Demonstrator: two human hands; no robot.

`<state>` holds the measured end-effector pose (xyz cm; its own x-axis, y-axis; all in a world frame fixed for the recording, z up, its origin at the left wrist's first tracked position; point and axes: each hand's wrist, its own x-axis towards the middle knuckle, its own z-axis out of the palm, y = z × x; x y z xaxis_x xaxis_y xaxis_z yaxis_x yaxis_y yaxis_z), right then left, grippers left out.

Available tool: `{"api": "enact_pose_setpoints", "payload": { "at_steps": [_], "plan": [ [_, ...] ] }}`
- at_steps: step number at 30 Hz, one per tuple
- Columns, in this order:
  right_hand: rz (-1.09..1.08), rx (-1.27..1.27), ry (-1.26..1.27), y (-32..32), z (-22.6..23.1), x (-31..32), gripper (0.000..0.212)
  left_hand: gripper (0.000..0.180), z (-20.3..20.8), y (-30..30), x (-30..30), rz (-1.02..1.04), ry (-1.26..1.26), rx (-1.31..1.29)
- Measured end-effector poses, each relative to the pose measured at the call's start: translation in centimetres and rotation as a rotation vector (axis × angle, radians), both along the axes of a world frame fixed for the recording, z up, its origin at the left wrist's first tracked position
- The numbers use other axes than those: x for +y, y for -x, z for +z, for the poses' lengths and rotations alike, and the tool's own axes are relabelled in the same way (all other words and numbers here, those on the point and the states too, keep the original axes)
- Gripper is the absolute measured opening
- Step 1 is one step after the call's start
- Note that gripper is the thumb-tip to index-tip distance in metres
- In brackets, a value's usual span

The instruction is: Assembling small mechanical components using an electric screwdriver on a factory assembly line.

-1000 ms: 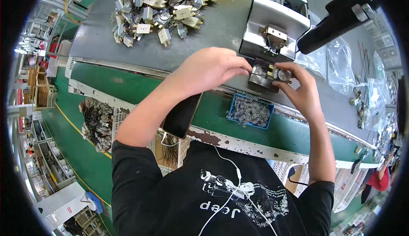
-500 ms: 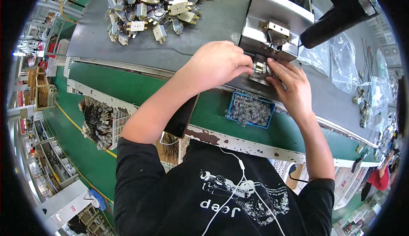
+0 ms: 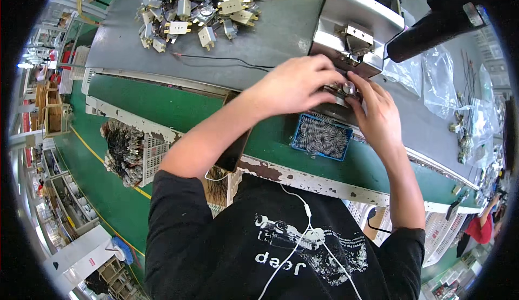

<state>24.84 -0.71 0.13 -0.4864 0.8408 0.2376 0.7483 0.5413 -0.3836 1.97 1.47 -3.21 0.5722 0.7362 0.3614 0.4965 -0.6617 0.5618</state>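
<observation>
In front of the metal machine, both my hands meet at a small silvery metal part (image 3: 347, 88) with a rounded top, which my fingers partly hide. My left hand (image 3: 296, 86) reaches over it from the left with curled fingers at its near side. From the right, the thumb and fingers of my right hand (image 3: 378, 111) close on it. A dark thin wire (image 3: 227, 59) lies on the table, running left from beside my left hand. Just nearer to me is a blue tray (image 3: 294, 144) of small metal springs (image 3: 324, 136).
Small metal box-shaped parts (image 3: 208, 13) are heaped at the far left. The metal machine (image 3: 354, 5) stands at the back, beside a black cylindrical arm (image 3: 427, 32). Clear plastic bags (image 3: 439, 78) lie right. A dark phone-like slab (image 3: 233, 151) rests under my left forearm.
My left hand has moved right, over the metal part, its fingers now covering more of it. More of the dark wire shows on the table. The view has shifted slightly.
</observation>
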Motion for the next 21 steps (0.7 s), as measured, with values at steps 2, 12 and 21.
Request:
{"api": "enact_pose_setpoints", "payload": {
  "at_steps": [2, 12, 21],
  "plan": [
    [0.023, 0.044, -0.056, -0.7, 1.5, 0.4, 0.039, 0.03, -0.1, -0.9, -0.4, 0.023, -0.058, 0.001],
    [0.015, 0.78, -0.149, -1.9, 9.4, 8.7, 0.036, 0.022, -0.7, -1.9, -0.6, 0.07, -0.062, -0.071],
    [0.101, 1.032, 0.19, -2.3, 12.0, 4.3, 0.067, 0.022, -0.6, -1.7, -0.7, 0.073, -0.083, -0.038]
  ]
}}
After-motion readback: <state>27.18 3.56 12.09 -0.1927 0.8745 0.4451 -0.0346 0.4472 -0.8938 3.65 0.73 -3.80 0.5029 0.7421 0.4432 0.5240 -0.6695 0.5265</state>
